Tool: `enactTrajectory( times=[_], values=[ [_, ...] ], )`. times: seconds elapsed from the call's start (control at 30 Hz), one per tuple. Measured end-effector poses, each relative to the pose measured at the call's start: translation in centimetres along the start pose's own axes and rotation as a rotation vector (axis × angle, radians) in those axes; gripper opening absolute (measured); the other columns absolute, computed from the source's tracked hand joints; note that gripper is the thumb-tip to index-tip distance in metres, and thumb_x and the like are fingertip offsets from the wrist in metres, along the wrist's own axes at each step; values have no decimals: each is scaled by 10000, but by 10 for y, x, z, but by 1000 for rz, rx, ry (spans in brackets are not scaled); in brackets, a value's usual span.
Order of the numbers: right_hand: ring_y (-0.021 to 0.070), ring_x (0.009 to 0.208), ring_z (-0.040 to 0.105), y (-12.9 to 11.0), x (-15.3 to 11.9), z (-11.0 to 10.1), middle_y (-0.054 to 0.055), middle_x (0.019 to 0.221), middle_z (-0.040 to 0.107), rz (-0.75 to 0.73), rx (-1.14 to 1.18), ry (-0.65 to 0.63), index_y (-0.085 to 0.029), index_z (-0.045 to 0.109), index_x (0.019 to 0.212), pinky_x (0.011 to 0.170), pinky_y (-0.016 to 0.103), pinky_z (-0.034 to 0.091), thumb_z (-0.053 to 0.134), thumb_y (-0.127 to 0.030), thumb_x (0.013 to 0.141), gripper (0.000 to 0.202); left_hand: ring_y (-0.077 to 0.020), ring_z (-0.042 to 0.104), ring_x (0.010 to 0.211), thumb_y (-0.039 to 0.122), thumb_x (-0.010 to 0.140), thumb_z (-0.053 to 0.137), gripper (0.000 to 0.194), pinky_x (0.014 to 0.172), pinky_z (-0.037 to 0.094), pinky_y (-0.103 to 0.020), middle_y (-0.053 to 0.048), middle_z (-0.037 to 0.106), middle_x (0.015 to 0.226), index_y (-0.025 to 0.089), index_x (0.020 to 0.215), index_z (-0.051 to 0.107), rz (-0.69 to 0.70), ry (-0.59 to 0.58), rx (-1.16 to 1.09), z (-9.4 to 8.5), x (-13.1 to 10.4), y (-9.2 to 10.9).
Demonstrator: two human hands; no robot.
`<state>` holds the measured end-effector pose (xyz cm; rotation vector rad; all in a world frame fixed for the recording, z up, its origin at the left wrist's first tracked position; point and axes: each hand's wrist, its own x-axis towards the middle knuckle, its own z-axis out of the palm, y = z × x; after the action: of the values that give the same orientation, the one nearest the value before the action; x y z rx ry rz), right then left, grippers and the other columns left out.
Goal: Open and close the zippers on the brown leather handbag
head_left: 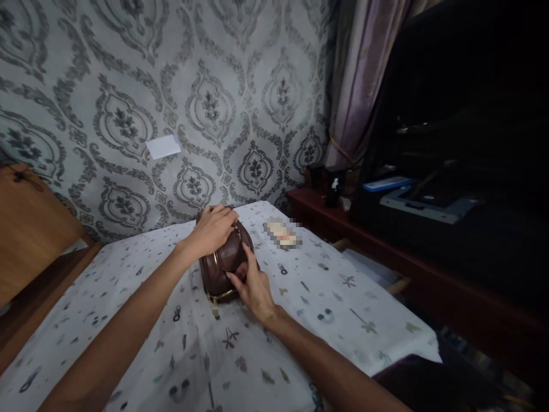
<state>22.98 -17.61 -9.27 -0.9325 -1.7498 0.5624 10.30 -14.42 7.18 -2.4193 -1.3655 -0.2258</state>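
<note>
A small brown leather bag with gold-coloured zips stands on the white patterned cloth. My left hand lies over its top, fingers curled across the far side and holding it. Against its right side is my right hand, the thumb on the front face and the index finger stretched up along the side. The other right fingers are tucked in and partly hidden, gripping at the leather. A zip with a pull shows along the bag's lower edge.
On the cloth, right of the bag, lies a flat item blurred out by pixelation. A dark red cabinet with an open drawer and a large black screen stand at the right. A wooden panel rises at the left.
</note>
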Motion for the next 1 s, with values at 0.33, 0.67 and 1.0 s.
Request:
enactTrajectory(
  times=[0.33,0.67,1.0],
  values=[
    [150,602,626,8,0,0,-19,751,675,-87,-93,-22,-178,254,1512,611,257,503,584,-290,881,721,-299,484,1036,134,909,426,178,880,349,-446,-142,606,1050,137,957,597,-89,51,112,3,-3,16],
    [151,616,630,8,2,-2,-17,768,684,-89,-101,-41,-180,239,1516,621,251,502,592,-275,873,739,-302,492,1003,120,871,434,181,888,345,-470,-141,612,972,145,886,613,-13,53,103,1,-4,19],
    [159,669,615,-8,5,-22,19,753,637,-144,-66,149,-179,525,1341,693,273,524,478,-343,948,428,-288,493,1014,151,893,456,155,909,338,-462,-115,619,960,162,870,609,-86,52,8,1,-9,20]
  ],
)
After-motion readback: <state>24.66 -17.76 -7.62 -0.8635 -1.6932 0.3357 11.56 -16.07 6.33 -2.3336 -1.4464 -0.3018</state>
